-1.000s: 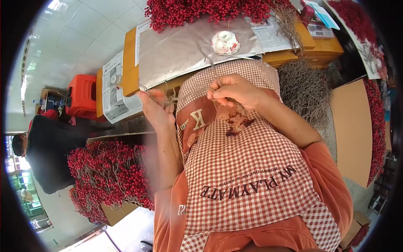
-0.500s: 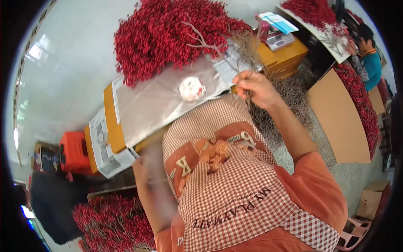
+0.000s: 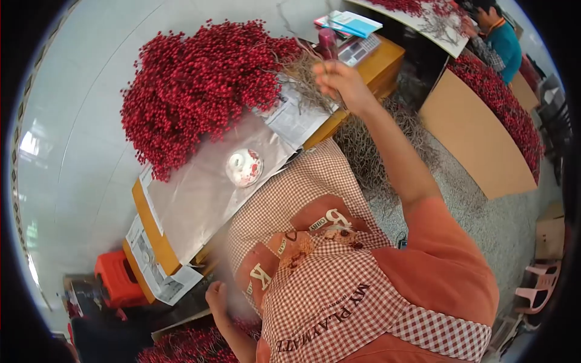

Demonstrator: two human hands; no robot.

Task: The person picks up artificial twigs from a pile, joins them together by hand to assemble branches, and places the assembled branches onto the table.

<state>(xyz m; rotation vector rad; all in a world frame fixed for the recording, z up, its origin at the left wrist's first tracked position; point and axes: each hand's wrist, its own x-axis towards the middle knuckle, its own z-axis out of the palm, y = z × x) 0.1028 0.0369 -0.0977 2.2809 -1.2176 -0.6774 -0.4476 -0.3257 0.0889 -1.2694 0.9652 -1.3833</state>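
My right hand is raised over the back right of the table, closed on a bare, forked twig that points up and left. Its fingers are slightly blurred. Low on the left, my left hand hangs beside the apron, its thumb and fingers a little apart and nothing visible in it. A white dish with red spots rests on the silvery table cover. Behind the dish lies a big heap of red-berry branches. Bare twigs lie under my right hand.
More bare twigs are piled right of the table. A scale and booklets sit at its far end. A cardboard panel, a red container and a pink stool stand around. Another person works at the upper right.
The view has swung right. My hands, close together a second ago, are far apart. My right hand has gone up and away with the twig; my left hand has dropped low on the left.
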